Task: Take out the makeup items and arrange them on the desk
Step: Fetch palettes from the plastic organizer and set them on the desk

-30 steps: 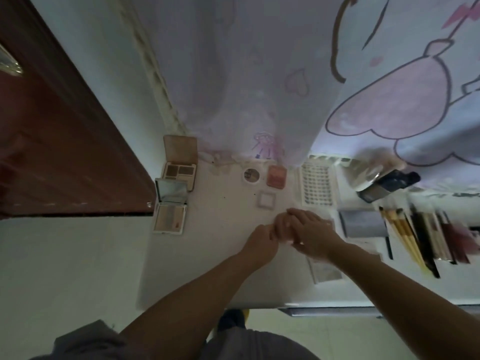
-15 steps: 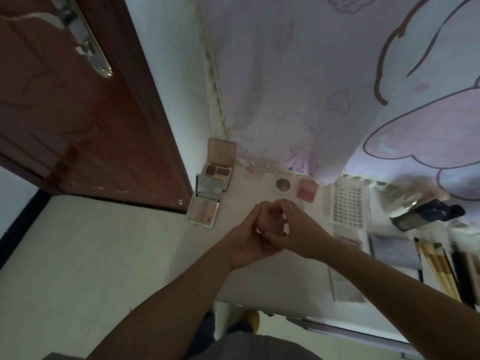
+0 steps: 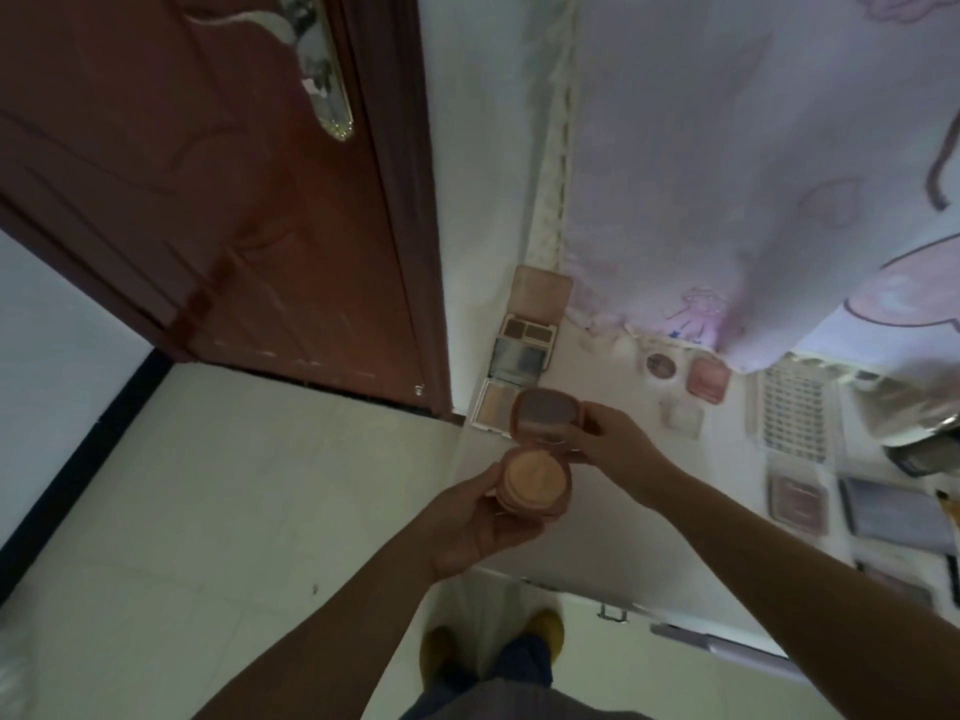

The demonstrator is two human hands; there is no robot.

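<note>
A round pink powder compact is held open above the desk's left edge. My left hand cups its base, where the peach powder shows. My right hand grips the raised mirror lid at its right side. On the white desk behind lie two open palettes: a brown eyeshadow palette and a beige palette with a mirror, partly hidden by the compact's lid. Further right sit a small round pot, a pink blush and a small clear square case.
A lash tray, a pink palette and a grey palette lie at the right. A silvery pouch sits at the far right. A brown door stands left; a printed curtain hangs behind the desk.
My hands have lifted from the desk and moved left, and the compact between them has been opened. The view has swung left toward the door.
</note>
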